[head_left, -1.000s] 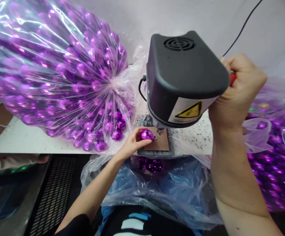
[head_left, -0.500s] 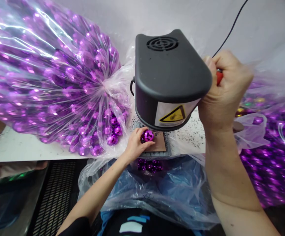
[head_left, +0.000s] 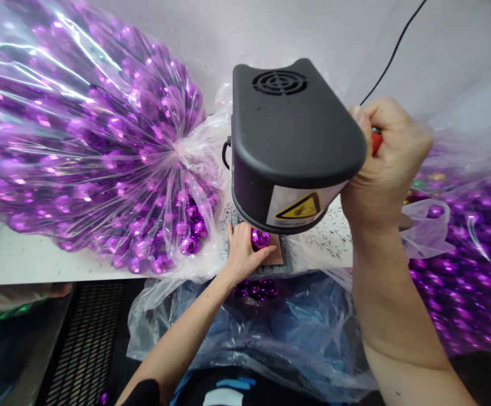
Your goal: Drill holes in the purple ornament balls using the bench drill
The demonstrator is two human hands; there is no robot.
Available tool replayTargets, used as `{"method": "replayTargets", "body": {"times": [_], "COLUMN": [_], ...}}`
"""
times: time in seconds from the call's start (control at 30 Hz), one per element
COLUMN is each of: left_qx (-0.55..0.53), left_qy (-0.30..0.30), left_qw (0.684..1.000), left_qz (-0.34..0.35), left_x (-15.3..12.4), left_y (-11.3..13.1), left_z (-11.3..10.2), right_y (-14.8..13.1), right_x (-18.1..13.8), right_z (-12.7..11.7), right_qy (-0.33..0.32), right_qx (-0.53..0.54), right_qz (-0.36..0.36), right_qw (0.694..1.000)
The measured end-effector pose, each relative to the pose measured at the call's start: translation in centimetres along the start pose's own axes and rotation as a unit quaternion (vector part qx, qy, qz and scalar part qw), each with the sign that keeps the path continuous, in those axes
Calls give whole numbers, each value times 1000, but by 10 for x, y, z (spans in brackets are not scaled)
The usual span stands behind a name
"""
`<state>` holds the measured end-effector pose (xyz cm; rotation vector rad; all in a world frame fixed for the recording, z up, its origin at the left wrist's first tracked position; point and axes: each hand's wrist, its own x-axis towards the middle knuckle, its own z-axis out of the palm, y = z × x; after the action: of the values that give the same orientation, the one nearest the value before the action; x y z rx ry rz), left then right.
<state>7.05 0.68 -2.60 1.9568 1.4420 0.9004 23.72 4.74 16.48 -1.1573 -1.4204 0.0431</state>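
My left hand [head_left: 245, 251] is closed around a shiny purple faceted ball [head_left: 260, 238], low over the base plate [head_left: 288, 260] with its tan pad [head_left: 275, 257]. Directly above hangs the dark grey press head [head_left: 291, 135], which has a round vent and a yellow warning label [head_left: 298, 207]; it hides the ball's upper side. On the right of the press, my right hand [head_left: 386, 158] grips a lever handle [head_left: 376, 141], of which a red part shows.
A gathered clear bag of purple balls [head_left: 80, 146] fills the left. More bagged purple balls [head_left: 465, 293] lie right. An open plastic bag [head_left: 296, 327] with several balls [head_left: 256, 288] hangs at the white table's [head_left: 59, 265] front edge. A black cable [head_left: 393, 53] runs behind.
My left hand has shifted slightly right with the ball, further beneath the press head. The right hand keeps its grip on the handle. The whole view has shifted slightly.
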Motion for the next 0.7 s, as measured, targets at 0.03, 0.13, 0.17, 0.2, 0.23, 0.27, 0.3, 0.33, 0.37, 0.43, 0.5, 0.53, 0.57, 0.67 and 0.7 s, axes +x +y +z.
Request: {"method": "replayTargets", "body": {"times": [0.03,0.13,0.17,0.2,0.23,0.27,0.3,0.33,0.37,0.43,0.5,0.53,0.57,0.67,0.7], "left_qx": [-3,-3,1,4,6,7,5,1,-5,-22,-45,-56,-66,-84,-96], "left_qy": [1,6,9,12,14,15,14,11,8,0,-8,-11,-13,-14,-17], "left_qw": [1000,1000,1000,1000,1000,1000,1000,1000,1000,1000,999,998,998,996,994], "left_qz": [5,13,13,14,16,16,15,12,8,-3,-12,-17,-22,-38,-45], "left_x": [-1,-3,-4,-4,-5,-5,-5,-5,-5,-4,-4,-4,-4,-4,-5], "left_y": [0,-2,-2,-2,-3,-3,-3,-4,-4,-4,-3,-2,-2,0,0], "left_z": [0,1,2,3,4,5,6,7,7,7,6,6,5,4,4], "right_y": [-1,-1,-1,-1,-1,0,-1,-1,-2,-4,-6,-6,-5,3,7], "right_x": [0,0,1,0,-1,-3,-6,-10,-16,-29,-43,-50,-56,-71,-76], "right_z": [0,1,1,0,0,-1,-3,-4,-6,-11,-15,-17,-19,-25,-28], "right_qy": [3,12,13,13,13,14,19,28,42,70,93,97,98,87,69], "right_qx": [0,-7,-12,-18,-24,-31,-37,-47,-62,-100,-129,-133,-128,-94,-83], "right_qz": [0,-2,-2,-4,-8,-17,-29,-44,-57,-74,-77,-83,-92,-101,-83], "right_qw": [1000,1000,1000,1000,1000,999,999,997,996,990,984,983,983,987,991]}}
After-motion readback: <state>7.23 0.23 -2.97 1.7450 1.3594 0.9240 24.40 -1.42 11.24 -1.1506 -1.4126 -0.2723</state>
